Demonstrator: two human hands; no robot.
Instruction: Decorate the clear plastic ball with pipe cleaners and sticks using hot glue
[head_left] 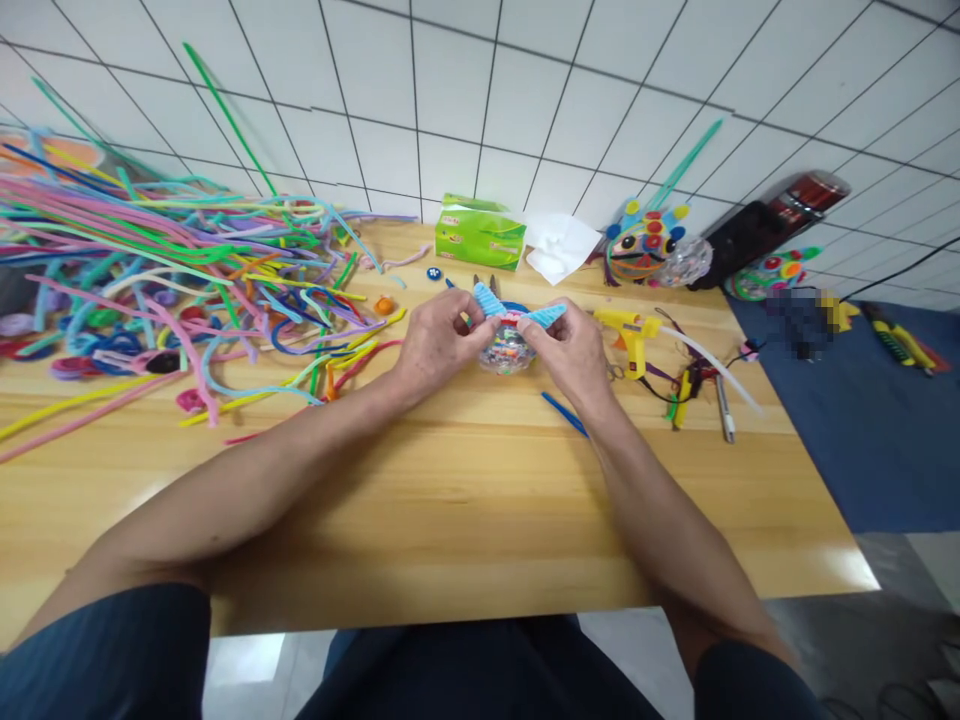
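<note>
A small clear rounded object (507, 352) with colourful contents sits on the wooden table between my hands. Two light blue ribbed pieces stick up from its top, a left piece (489, 301) and a right piece (547, 316). My left hand (444, 338) pinches the left blue piece between thumb and fingers. The right blue piece is pinched in my right hand (571, 350). Something pink shows between my thumb tips. A short dark blue stick (564, 413) lies just below my right wrist.
Many pipe cleaners (150, 260) cover the table's left side. A green tissue pack (480, 235) and crumpled tissue (559, 248) are behind my hands. To the right are a yellow glue gun (634, 335), a white pen (725, 410) and a decorated figure (643, 245).
</note>
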